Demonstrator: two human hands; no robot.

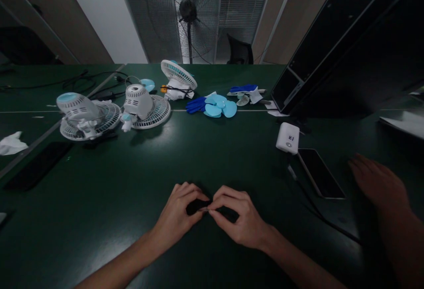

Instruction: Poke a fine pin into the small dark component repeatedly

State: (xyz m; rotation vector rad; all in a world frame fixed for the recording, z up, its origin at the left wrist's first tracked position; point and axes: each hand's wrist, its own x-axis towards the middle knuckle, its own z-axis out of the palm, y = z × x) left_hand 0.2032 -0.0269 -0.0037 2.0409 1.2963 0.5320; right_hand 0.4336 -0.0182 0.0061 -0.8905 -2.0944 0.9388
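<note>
My left hand (pixel 181 207) and my right hand (pixel 239 216) meet low in the middle of the view, just over the dark green table (pixel 149 161). Thumb and fingers of each hand are pinched together, with the fingertips of both nearly touching. Between them shows a thin, small pale piece (pixel 203 209), too small to name. Most of it is covered by the fingertips. Both wrists rest near the tabletop.
Small white fans (pixel 139 103) lie at the back left, beside a light-blue fan blade (pixel 220 105) and blue gloves (pixel 196 104). On the right are a white box-shaped device (pixel 288 138), a phone (pixel 320 173), a cable (pixel 318 209), a monitor (pixel 331 46) and another person's hand (pixel 379 180).
</note>
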